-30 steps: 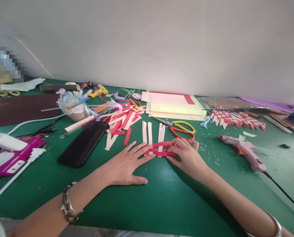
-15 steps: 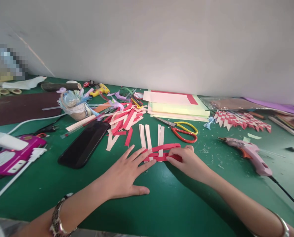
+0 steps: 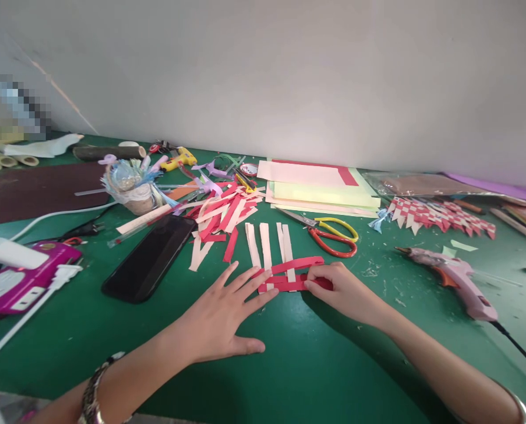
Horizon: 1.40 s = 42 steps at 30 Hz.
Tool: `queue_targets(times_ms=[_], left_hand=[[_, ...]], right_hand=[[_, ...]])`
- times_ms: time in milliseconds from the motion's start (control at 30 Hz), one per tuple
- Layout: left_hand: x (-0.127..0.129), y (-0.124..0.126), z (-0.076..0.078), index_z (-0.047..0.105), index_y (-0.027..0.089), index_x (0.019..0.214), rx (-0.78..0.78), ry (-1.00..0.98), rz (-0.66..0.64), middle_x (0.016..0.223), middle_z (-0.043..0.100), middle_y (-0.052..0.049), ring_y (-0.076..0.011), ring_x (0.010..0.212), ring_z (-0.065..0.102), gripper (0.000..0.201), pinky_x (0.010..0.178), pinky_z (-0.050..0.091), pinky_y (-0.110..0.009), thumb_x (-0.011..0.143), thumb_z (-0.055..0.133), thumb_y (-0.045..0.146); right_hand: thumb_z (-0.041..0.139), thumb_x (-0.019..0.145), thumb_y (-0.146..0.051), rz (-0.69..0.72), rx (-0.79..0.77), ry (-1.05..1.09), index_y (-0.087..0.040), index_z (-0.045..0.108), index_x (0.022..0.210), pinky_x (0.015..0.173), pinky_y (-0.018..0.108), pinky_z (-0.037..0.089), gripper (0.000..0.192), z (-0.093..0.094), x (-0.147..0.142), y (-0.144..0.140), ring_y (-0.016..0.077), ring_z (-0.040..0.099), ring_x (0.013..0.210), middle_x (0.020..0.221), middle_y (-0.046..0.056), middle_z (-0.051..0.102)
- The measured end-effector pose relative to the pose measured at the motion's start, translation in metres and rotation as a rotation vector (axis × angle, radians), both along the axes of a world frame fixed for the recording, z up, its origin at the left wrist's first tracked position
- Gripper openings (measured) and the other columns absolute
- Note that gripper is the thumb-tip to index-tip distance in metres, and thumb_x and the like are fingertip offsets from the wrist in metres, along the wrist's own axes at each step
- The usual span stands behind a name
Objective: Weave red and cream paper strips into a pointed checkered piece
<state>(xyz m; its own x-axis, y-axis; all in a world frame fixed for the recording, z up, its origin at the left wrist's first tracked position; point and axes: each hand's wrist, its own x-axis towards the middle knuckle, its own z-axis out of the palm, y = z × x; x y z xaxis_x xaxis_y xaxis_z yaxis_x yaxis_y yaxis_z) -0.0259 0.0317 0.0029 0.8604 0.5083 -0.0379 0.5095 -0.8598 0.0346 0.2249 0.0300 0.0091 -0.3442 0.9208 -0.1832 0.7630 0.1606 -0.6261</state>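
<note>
Four cream strips [image 3: 267,247] crossed by red strips [image 3: 289,275] sit mid green table [image 3: 289,365] in my view, left hand [image 3: 221,318] flat and splayed pinning the weave's left edge, right hand [image 3: 344,290] pinching a red strip's right end, scissors [image 3: 328,234] just behind.

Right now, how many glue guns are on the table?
2. A pink glue gun lies at the right, past the right hand; a yellow glue gun sits far back among scraps. Clutter may hide others.
</note>
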Motion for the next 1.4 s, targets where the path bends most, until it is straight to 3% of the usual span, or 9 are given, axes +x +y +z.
queue_targets(times_ms=[167,267,400,500,733,933,1167,1400], left_hand=[[-0.003,0.001,0.001,0.025,0.025,0.140,-0.013,-0.047,-0.034,0.144,0.030,-0.009,-0.0291,0.131,0.027,0.070,0.105,0.011,-0.048,0.084,0.027,0.066],[-0.002,0.005,0.004,0.028,0.022,0.139,-0.062,-0.128,-0.001,0.140,0.038,-0.009,-0.0264,0.125,0.036,0.069,0.105,0.018,-0.044,0.084,0.033,0.064],[0.006,0.014,0.002,0.052,0.021,0.114,-0.102,-0.266,0.166,0.114,0.058,-0.005,-0.0214,0.105,0.051,0.038,0.096,0.032,-0.038,0.085,0.051,0.046],[0.012,0.020,-0.002,0.057,0.021,0.095,-0.115,-0.319,0.217,0.100,0.060,-0.002,-0.0199,0.094,0.054,0.021,0.087,0.037,-0.036,0.082,0.059,0.037],[0.015,0.023,-0.004,0.057,0.020,0.086,-0.036,-0.319,0.172,0.093,0.060,0.001,-0.0165,0.087,0.056,0.010,0.085,0.034,-0.035,0.084,0.057,0.030],[0.012,0.024,-0.004,0.057,0.020,0.089,0.043,-0.318,0.094,0.091,0.060,0.000,-0.0151,0.085,0.056,0.019,0.088,0.031,-0.035,0.091,0.044,0.033],[0.010,0.022,-0.003,0.059,0.023,0.092,-0.076,-0.370,0.173,0.095,0.061,0.001,-0.0142,0.088,0.057,0.012,0.092,0.025,-0.037,0.090,0.049,0.029],[0.012,0.019,-0.001,0.059,0.025,0.090,-0.163,-0.367,0.270,0.099,0.059,0.003,-0.0154,0.092,0.056,0.007,0.092,0.021,-0.040,0.086,0.054,0.023]], right_hand=[[0.041,0.083,-0.030,0.020,-0.022,0.011,-0.019,0.042,0.059,0.047,0.022,0.026,0.026,0.001,0.003,0.003,0.0084,0.034,0.049,0.055,-0.003,0.044],[0.041,0.083,-0.029,0.027,-0.036,0.010,-0.019,0.044,0.060,0.047,0.022,0.026,0.025,0.002,0.004,0.004,0.0086,0.036,0.050,0.056,-0.003,0.045],[0.042,0.083,-0.029,0.046,-0.034,-0.005,-0.019,0.045,0.060,0.048,0.022,0.027,0.025,0.003,0.003,0.004,0.0089,0.037,0.051,0.056,-0.003,0.045],[0.043,0.083,-0.029,0.058,-0.020,-0.011,-0.019,0.044,0.059,0.049,0.023,0.026,0.025,0.002,0.004,0.004,0.0088,0.037,0.051,0.055,-0.004,0.044],[0.042,0.083,-0.029,0.059,-0.029,0.000,-0.019,0.046,0.062,0.049,0.023,0.028,0.024,0.000,0.007,0.005,0.0095,0.039,0.052,0.058,-0.002,0.047],[0.043,0.082,-0.030,0.041,-0.050,0.008,-0.019,0.048,0.063,0.048,0.023,0.028,0.023,-0.001,0.008,0.007,0.0094,0.039,0.052,0.059,-0.002,0.049],[0.042,0.082,-0.029,0.048,-0.036,0.007,-0.019,0.055,0.066,0.048,0.024,0.030,0.023,0.000,0.009,0.007,0.0098,0.040,0.052,0.060,-0.001,0.053],[0.045,0.081,-0.025,0.049,0.055,-0.094,-0.019,0.050,0.061,0.049,0.024,0.032,0.021,-0.001,0.005,0.005,0.0099,0.043,0.053,0.059,-0.002,0.052]])
